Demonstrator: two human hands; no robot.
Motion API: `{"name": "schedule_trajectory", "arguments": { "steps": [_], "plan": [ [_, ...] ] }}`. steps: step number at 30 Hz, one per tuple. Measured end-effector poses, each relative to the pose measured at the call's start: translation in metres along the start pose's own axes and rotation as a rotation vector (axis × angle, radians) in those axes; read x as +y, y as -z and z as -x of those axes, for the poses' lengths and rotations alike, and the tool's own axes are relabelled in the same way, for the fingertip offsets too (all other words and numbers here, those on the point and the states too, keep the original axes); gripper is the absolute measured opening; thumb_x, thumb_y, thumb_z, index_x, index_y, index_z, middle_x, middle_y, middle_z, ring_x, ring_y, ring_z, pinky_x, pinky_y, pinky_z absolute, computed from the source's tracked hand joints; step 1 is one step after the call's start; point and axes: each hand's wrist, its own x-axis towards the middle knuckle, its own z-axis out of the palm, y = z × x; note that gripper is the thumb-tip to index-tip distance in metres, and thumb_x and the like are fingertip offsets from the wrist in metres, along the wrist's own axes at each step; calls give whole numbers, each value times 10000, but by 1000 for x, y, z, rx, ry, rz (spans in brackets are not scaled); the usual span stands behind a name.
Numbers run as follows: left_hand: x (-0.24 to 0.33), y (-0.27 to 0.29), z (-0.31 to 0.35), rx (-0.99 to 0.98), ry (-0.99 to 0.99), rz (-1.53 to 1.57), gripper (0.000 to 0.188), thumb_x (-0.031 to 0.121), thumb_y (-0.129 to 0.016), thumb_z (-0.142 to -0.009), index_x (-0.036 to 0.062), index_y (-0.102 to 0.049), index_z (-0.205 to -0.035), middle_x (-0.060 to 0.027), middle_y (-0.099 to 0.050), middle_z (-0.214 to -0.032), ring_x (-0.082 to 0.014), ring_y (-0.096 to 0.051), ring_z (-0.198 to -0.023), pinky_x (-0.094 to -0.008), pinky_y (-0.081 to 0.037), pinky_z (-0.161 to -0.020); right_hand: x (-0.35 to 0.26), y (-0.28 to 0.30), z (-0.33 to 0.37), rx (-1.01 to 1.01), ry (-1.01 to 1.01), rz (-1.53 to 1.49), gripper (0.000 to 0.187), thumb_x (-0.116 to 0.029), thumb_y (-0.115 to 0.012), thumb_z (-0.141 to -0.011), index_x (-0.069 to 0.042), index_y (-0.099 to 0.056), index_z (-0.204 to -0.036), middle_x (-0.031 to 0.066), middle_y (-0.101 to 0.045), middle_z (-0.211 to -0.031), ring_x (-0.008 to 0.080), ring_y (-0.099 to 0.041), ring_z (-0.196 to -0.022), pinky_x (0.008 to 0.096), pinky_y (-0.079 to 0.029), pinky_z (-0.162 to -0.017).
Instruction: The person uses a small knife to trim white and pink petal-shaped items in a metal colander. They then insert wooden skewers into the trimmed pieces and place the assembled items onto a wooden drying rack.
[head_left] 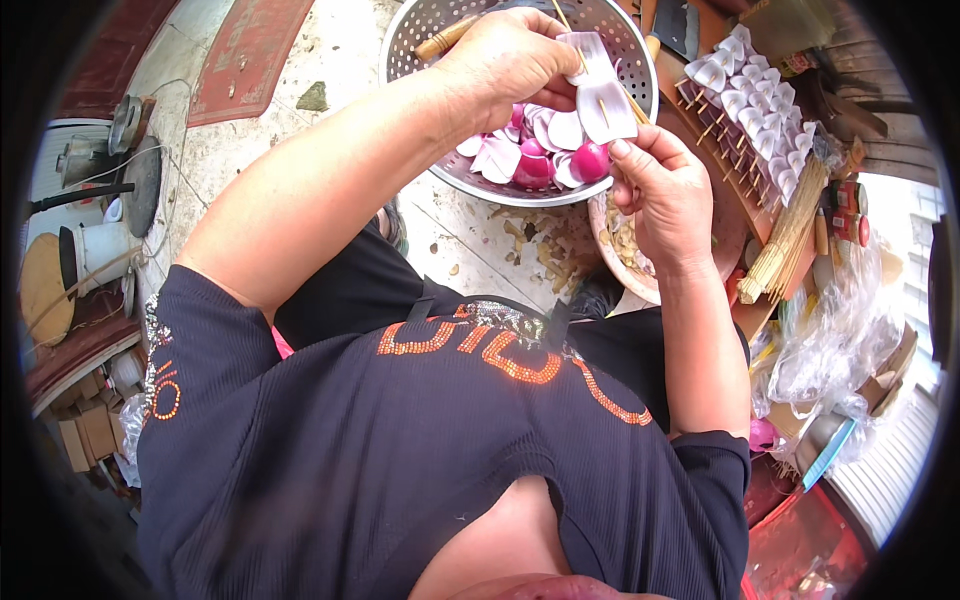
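Note:
Over a perforated metal colander (398,58), both my hands hold a bamboo skewer threaded with pale onion pieces (606,112). My left hand (500,62) is closed in a pinch at the upper piece, near the stick. Thumb and fingers of my right hand (664,185) grip the skewer's lower end, against the edge of the lower piece; part of the stick is hidden there. Below, loose purple and white onion pieces (535,165) lie in the colander, along with a wooden-handled tool (446,38) whose other end is hidden by my left hand.
At the right, finished onion skewers (752,105) lie in rows beside a bundle of bare bamboo skewers (785,235) and a dark cleaver blade (676,28). A bowl with peelings (622,240) stands below the colander. Crumpled clear plastic bags (840,320) lie further right. Onion skins litter the floor (455,235).

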Motion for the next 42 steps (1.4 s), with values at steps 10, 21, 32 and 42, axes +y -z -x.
{"name": "schedule_trajectory", "arguments": {
  "steps": [10, 21, 32, 42],
  "plan": [
    [11, 14, -11, -57, 94, 167, 129, 84, -631, -852, 53, -567, -959, -105, -653, -862, -205, -668, -714, -314, -557, -620, -4, 15, -5, 45, 62, 4, 158, -90, -674, -875, -19, -625, -1007, 25, -600, -729, 75, -521, -530, 174, -374, -457],
    [-42, -1, 7, -499, -43, -1547, 312, 168, -737, -705, 102, -689, -1006, -117, -688, -866, -259, -660, -859, -374, -510, -777, -1, 18, -5, 5, 69, 37, 168, -89, -693, -858, 9, -635, -981, 36, -642, -747, 64, -540, -533, 177, -421, -482],
    [18, 39, -24, -230, 217, -467, 149, 173, -578, -870, 34, -618, -906, -103, -651, -817, -216, -681, -656, -297, -527, -550, -6, 19, 2, -16, 37, 165, 164, -144, -684, -868, -38, -641, -986, -10, -594, -703, 48, -501, -533, 162, -353, -461],
    [41, 58, -28, 265, -140, -358, 177, -18, -633, -780, 15, -524, -915, -123, -580, -762, -187, -585, -566, -331, -492, -436, -7, 12, 5, -65, 16, 84, 143, -106, -702, -851, -9, -628, -926, 17, -615, -717, 58, -528, -521, 168, -395, -479]
  ]
}}
